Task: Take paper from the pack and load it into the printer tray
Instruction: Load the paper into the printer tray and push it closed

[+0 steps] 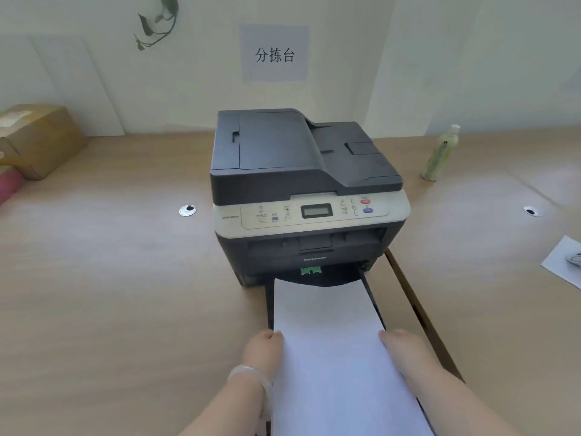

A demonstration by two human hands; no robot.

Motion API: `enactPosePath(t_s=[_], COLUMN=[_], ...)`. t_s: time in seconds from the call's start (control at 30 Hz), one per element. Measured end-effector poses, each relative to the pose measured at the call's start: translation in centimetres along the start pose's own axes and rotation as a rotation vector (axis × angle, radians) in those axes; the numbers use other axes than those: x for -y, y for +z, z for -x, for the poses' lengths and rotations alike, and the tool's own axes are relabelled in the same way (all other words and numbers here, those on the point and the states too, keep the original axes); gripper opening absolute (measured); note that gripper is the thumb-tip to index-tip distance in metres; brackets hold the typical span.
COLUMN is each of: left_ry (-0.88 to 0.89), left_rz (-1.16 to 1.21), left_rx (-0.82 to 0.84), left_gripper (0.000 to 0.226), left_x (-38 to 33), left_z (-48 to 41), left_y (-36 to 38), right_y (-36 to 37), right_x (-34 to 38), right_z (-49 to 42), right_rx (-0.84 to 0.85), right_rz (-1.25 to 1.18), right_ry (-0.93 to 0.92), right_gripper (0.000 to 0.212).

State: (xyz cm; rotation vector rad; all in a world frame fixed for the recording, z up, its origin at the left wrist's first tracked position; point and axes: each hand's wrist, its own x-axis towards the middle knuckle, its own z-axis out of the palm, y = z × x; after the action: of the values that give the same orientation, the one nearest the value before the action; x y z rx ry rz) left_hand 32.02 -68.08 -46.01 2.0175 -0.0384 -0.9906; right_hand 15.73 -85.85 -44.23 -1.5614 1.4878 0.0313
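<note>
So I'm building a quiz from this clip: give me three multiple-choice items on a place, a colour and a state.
1. Where is the bottle? A right of the printer B on it C in the tray
2. What colour is the tab at the tray slot? A red B green C yellow
3. How is the tray? A shut B removed C pulled out, holding paper

A: it stands on the desk to the right. B: the tab is green. C: both the left hand and right hand grip the paper's edges over the open tray.

paper [327, 313] in tray [372, 297], before printer [308, 190]
</note>
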Motion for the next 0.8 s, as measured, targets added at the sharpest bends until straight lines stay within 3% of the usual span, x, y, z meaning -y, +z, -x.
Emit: enactPosePath(t_s=[0.3, 0.6, 0.8], left_ry=[-0.107, -0.059, -0.055], left_rz=[-0.051, -0.41, -0.467], left_rx=[-0.072, -0.029, -0.009], left_gripper=[0.03, 0.03, 0.026], left_x=[-3.0, -3.9, -3.8], left_z=[-3.5, -6.4, -7.0], left_y=[3.2, 3.4, 2.6], right_y=[-1.1, 0.0, 0.4], right_x=[2.9, 2.9, 3.0], right_z=[-7.5, -9.8, -9.7], right_rx=[0.139, 0.109, 0.095], right_rz=[0.196, 0.36, 0.42], right_ry=[0.001, -0.153, -0.173], right_gripper=[0.032, 0.032, 0.034])
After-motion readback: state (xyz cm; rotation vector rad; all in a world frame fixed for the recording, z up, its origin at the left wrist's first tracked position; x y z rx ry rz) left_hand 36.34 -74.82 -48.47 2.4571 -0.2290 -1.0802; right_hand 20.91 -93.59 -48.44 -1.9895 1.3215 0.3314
